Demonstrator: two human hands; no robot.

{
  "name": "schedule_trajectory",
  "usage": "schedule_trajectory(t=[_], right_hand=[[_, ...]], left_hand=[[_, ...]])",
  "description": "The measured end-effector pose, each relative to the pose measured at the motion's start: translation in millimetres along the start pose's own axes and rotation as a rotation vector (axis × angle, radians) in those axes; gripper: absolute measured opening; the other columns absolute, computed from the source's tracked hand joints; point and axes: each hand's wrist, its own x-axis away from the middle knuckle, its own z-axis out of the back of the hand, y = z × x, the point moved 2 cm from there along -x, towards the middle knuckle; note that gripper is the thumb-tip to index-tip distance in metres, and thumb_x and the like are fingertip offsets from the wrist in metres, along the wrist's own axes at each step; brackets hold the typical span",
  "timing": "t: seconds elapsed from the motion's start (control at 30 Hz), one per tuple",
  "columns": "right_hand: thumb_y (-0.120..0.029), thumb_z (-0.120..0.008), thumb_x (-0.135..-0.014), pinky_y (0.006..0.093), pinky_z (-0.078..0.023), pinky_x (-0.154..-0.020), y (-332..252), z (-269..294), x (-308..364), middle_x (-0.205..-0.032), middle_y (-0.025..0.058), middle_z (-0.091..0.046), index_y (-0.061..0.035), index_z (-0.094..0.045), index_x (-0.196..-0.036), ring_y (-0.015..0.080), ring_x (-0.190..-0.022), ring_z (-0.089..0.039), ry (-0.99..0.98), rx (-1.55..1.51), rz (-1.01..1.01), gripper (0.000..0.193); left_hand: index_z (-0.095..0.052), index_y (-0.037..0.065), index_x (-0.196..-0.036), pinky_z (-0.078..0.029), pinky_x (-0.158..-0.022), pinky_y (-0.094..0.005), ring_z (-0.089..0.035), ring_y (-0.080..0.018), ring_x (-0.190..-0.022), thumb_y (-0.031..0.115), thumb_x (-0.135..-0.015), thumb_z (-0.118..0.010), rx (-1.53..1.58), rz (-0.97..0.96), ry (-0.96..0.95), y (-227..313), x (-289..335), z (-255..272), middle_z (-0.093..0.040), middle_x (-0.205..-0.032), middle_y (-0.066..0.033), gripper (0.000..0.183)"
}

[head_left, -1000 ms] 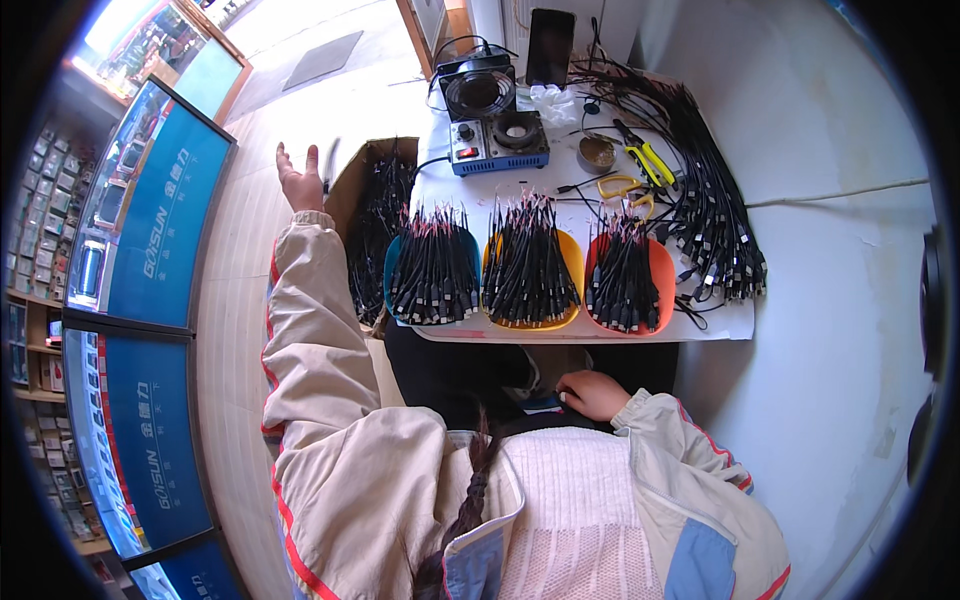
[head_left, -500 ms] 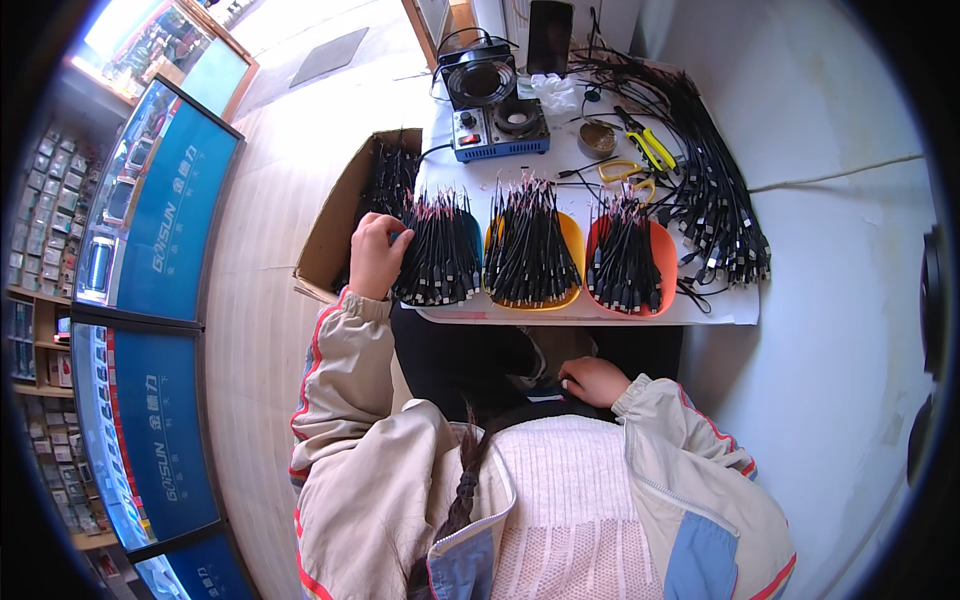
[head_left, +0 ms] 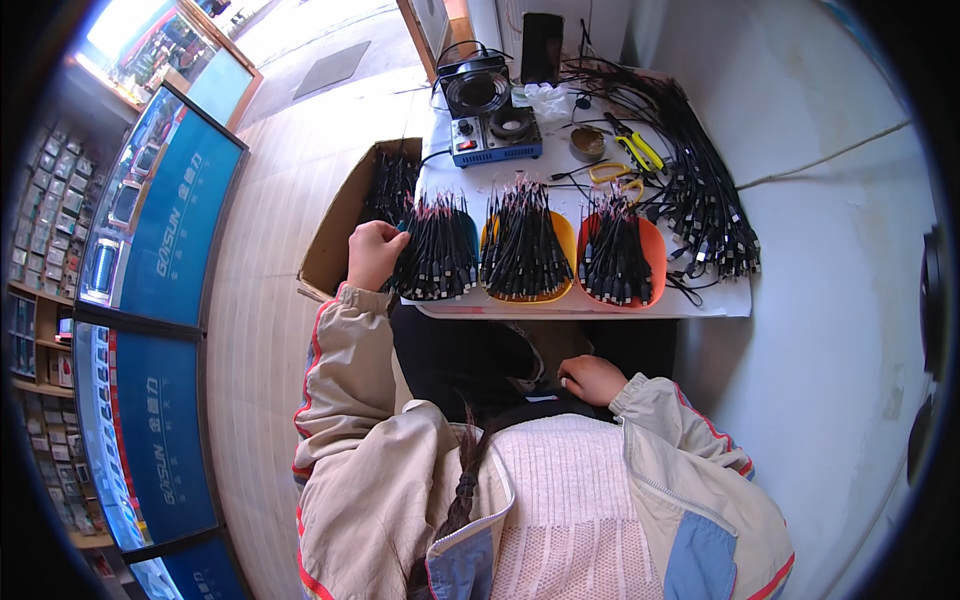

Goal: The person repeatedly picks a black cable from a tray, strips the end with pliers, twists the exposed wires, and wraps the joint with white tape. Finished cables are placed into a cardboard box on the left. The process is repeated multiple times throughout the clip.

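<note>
My left hand (head_left: 376, 254) is at the left rim of a teal tray (head_left: 472, 226), its thumb and fingers pinched together. Whatever sits between those fingertips is too hidden to tell. The tray holds a heap of short black cables (head_left: 436, 255), connector ends toward me and thin stripped wire ends pointing away. Similar cables fill a yellow tray (head_left: 565, 240) in the middle and an orange-red tray (head_left: 655, 262) on the right. Below the table edge, my right hand (head_left: 594, 380) rests on my lap, fingers loosely extended and holding nothing visible.
Left of the table stands a cardboard box (head_left: 330, 238) with more black cables. Behind the trays are a blue soldering pot (head_left: 497, 150), a phone (head_left: 541, 48), a small round tin (head_left: 587, 145), yellow-handled pliers (head_left: 640, 150) and yellow scissors (head_left: 610, 173). Long cables (head_left: 715, 200) lie at right.
The view has shifted slightly, so the table and trays sit a little differently in the picture. My left hand stays at the teal tray's left side, and my right hand remains on my lap.
</note>
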Motion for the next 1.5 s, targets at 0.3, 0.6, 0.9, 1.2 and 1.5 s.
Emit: schedule_trajectory(t=[0.3, 0.6, 0.9, 1.2, 1.5], right_hand=[[-0.017, -0.058, -0.084, 0.0450, -0.051, -0.077, -18.2, 9.2, 7.0, -0.090, 0.0186, -0.066, -0.0021, -0.063, -0.095, 0.0373, -0.086, -0.063, -0.128, 0.046, 0.000, 0.019], [-0.013, -0.061, -0.094, 0.0207, -0.047, -0.070, -113.5, 119.0, -6.5, -0.093, -0.0004, -0.059, 0.0002, -0.057, -0.112, 0.0053, -0.078, -0.055, 0.292, -1.081, 0.271, 0.023], [-0.001, -0.063, -0.089, 0.0208, -0.049, -0.074, -136.8, 153.2, 4.3, -0.092, 0.0008, -0.060, 0.0020, -0.060, -0.103, 0.0055, -0.086, -0.058, 0.617, -0.937, 0.467, 0.015], [-0.003, -0.067, -0.083, 0.0262, -0.049, -0.059, -138.0, 152.3, 28.9, -0.079, 0.0072, -0.061, 0.0027, -0.061, -0.093, 0.0126, -0.066, -0.062, 0.753, -0.395, 0.172, 0.013], [-0.021, -0.066, -0.092, 0.0202, -0.051, -0.074, -102.0, 140.6, 20.9, -0.091, 0.0043, -0.067, 0.0022, -0.063, -0.107, 0.0073, -0.079, -0.061, 0.346, -1.347, 0.110, 0.028]], left_hand=[[-0.066, -0.002, -0.088, -0.038, -0.049, -0.0162, -0.048, -0.0026, -0.056, 0.014, -0.089, -0.067, 0.607, 0.254, -0.306, 12.4, 20.9, 39.1, -0.058, -0.067, 0.0026, 0.016], [-0.061, -0.004, -0.092, -0.044, -0.064, -0.0248, -0.052, -0.0094, -0.070, 0.015, -0.092, -0.061, 1.423, 0.119, -0.742, 101.6, 106.8, 19.2, -0.057, -0.094, -0.0088, 0.019], [-0.058, 0.000, -0.094, -0.045, -0.066, -0.0250, -0.052, -0.0100, -0.077, 0.014, -0.092, -0.062, 1.594, 0.242, -1.094, 147.9, 140.9, -14.4, -0.057, -0.097, -0.0085, 0.014], [-0.061, -0.004, -0.099, -0.039, -0.057, -0.0168, -0.052, -0.0044, -0.066, 0.008, -0.094, -0.059, 1.008, -0.069, -0.460, 185.8, 147.3, -33.2, -0.060, -0.075, -0.0003, 0.013], [-0.060, -0.006, -0.098, -0.022, -0.045, -0.0176, -0.037, -0.0022, -0.053, 0.007, -0.095, -0.057, 1.529, 0.202, -0.599, 183.4, 159.9, -44.1, -0.053, -0.071, -0.0001, 0.014]])
